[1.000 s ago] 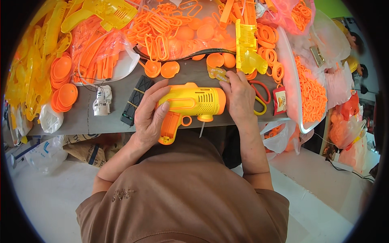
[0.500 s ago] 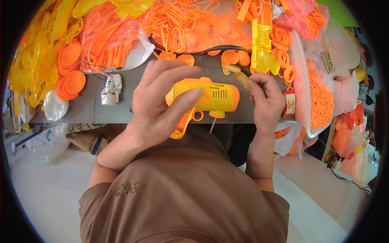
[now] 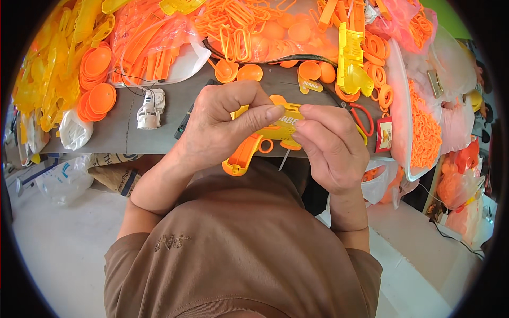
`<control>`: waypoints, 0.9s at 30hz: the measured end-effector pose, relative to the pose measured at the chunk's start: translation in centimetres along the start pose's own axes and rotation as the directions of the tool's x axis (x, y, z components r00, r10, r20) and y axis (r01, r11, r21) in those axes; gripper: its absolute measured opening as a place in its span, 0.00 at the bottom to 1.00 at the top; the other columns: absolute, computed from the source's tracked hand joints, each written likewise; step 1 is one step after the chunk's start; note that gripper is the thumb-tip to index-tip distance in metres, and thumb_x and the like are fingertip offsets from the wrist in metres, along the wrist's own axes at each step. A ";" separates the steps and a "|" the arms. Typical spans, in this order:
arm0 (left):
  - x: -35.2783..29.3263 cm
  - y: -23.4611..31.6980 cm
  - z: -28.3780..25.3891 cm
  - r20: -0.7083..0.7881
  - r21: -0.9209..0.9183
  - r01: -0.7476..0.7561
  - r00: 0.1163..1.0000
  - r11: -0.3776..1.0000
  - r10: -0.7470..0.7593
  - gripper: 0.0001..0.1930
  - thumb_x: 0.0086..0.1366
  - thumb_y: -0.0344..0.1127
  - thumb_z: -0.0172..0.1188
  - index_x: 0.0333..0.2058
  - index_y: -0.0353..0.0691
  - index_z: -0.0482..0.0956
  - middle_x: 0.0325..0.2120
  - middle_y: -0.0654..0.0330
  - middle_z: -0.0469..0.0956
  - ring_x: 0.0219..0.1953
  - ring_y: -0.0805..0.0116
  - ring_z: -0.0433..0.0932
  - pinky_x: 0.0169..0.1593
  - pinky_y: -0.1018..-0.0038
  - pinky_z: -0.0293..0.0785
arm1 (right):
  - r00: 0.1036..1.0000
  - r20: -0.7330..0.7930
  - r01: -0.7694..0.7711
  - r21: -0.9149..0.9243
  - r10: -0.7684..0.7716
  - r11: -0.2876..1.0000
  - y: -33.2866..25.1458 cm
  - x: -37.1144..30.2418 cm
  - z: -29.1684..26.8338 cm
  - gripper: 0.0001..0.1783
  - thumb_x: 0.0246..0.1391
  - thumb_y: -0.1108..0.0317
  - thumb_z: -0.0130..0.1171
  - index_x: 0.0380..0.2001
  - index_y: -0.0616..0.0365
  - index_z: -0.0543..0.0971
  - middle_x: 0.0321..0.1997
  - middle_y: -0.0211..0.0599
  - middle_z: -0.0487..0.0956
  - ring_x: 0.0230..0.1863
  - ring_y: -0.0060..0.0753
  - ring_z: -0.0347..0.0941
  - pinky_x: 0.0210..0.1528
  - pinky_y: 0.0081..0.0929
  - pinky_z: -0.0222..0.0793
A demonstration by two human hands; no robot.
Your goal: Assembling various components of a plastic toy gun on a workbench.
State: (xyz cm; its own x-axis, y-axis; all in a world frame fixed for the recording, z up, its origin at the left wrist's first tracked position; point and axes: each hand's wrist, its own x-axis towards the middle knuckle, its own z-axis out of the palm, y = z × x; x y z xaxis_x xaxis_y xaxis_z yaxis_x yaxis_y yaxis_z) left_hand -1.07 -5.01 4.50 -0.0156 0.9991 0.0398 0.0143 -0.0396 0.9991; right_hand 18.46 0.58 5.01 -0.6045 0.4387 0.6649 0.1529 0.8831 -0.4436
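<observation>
A yellow and orange toy bubble gun [image 3: 244, 152] lies at the table's near edge, its handle pointing toward me. Over its body, a small yellow label plate [image 3: 288, 120] with pale lettering is held between my two hands. My left hand [image 3: 225, 119] pinches at the plate's left end with thumb and forefinger. At the other end, the fingertips of my right hand [image 3: 334, 146] close on it. My fingers hide much of the gun's body. A similar loose label plate [image 3: 310, 86] lies beyond, beside the orange cups [image 3: 309, 70].
A white motor unit [image 3: 151, 108] with thin wires sits at left, near stacked orange discs [image 3: 101, 100]. A yellow half shell [image 3: 351, 61] lies behind my right hand. Red-handled pliers [image 3: 365, 117] rest beside it. A bin [image 3: 407, 132] of small orange rings stands at right.
My right hand has moved left with the label plate, over the gun. My left hand's spread fingers have closed at its other end. The red-handled pliers have come into sight.
</observation>
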 end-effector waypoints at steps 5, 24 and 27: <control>-0.6 -1.1 -0.5 -0.053 0.227 -0.279 0.953 0.933 0.298 0.07 0.57 0.31 0.64 0.30 0.34 0.78 0.26 0.57 0.77 0.29 0.64 0.75 0.36 0.71 0.69 | 0.997 0.015 -0.079 -0.021 0.079 0.997 0.4 -0.6 -0.7 0.20 0.40 0.82 0.66 0.39 0.62 0.75 0.40 0.45 0.78 0.38 0.41 0.76 0.40 0.29 0.72; -4.4 -5.5 -1.3 0.127 0.653 -0.451 0.857 0.609 0.499 0.16 0.51 0.23 0.64 0.42 0.32 0.79 0.47 0.48 0.74 0.51 0.47 0.74 0.50 0.63 0.75 | 0.962 0.245 -0.117 -0.010 0.116 0.993 0.9 -0.7 2.3 0.32 0.34 0.84 0.65 0.49 0.64 0.71 0.36 0.43 0.77 0.34 0.42 0.73 0.35 0.32 0.70; -4.5 -5.8 -1.2 0.119 0.645 -0.459 0.850 0.611 0.512 0.17 0.52 0.23 0.64 0.42 0.32 0.78 0.47 0.47 0.74 0.51 0.47 0.74 0.50 0.63 0.75 | 0.962 0.242 -0.136 0.028 0.126 0.990 0.9 -0.8 2.6 0.33 0.34 0.84 0.65 0.50 0.64 0.70 0.35 0.42 0.77 0.34 0.41 0.73 0.35 0.32 0.70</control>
State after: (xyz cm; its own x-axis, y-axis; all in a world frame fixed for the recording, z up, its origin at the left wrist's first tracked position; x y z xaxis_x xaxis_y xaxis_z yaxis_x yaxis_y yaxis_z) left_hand -2.33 -9.26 -1.43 0.1133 0.8313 0.5441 0.6604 -0.4722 0.5839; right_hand 17.08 0.60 2.51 -0.7517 0.4926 0.4385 0.2118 0.8100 -0.5468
